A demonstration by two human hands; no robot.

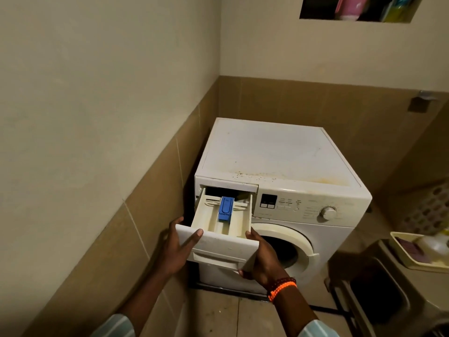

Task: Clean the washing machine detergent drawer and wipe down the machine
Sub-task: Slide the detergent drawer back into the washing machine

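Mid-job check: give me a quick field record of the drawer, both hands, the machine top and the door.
drawer: detergent drawer pulled far out, rear still in its slot
insert: blue insert in middle compartment
left hand: left hand gripping drawer front, left corner
right hand: right hand gripping drawer front, right side
machine top: washing machine lid stained, dark specks near front edge
door: round door ajar

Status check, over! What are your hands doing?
Left hand and right hand gripping detergent drawer. Drawer pulled far out of washing machine. Nothing blocking.
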